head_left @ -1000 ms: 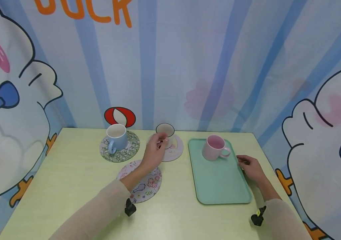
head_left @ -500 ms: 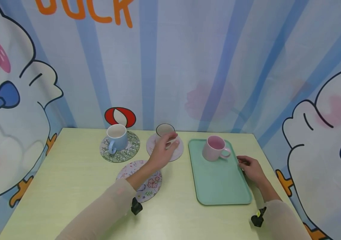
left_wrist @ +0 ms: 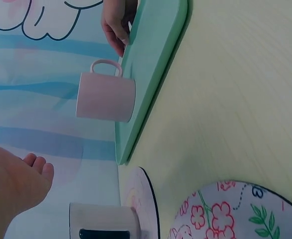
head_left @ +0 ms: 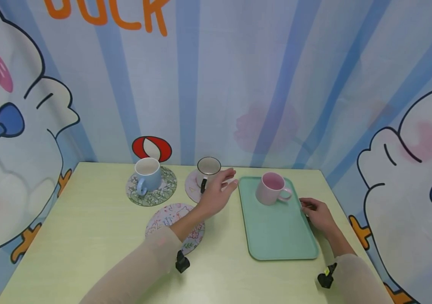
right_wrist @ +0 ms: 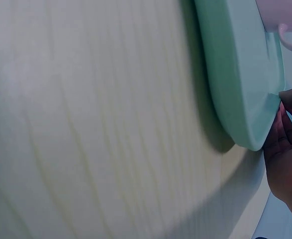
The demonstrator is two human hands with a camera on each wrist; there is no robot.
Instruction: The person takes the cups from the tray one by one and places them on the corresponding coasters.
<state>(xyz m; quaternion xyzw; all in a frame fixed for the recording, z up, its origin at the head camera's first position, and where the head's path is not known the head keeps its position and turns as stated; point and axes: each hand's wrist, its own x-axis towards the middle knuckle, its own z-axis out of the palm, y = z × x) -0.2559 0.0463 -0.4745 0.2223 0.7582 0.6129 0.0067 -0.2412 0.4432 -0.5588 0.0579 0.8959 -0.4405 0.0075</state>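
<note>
My left hand [head_left: 218, 195] hovers with relaxed fingers between a white mug and the green tray [head_left: 282, 236], holding nothing. The white mug [head_left: 208, 166], with a black rim and black handle, sits on a pale pink round mat [head_left: 192, 185]; the hand partly covers both in the head view. At the tray's right edge, my right hand [head_left: 317, 213] pinches the rim, its thumb [right_wrist: 291, 97] on top and the other fingers at the outer side. Upright on the far half of the tray is a pink mug [head_left: 270, 190], its handle pointing right.
A light blue mug [head_left: 148, 177] stands on a green patterned round mat [head_left: 167, 188] at the back left. Nearer lies a flower-patterned round mat [head_left: 162, 215], partly under my left forearm. Behind the table [head_left: 86, 236] hangs a striped blue curtain [head_left: 216, 84].
My left hand has let go of the white mug and moved right and slightly nearer, uncovering the mug's handle. The right hand and tray have stayed in place.
</note>
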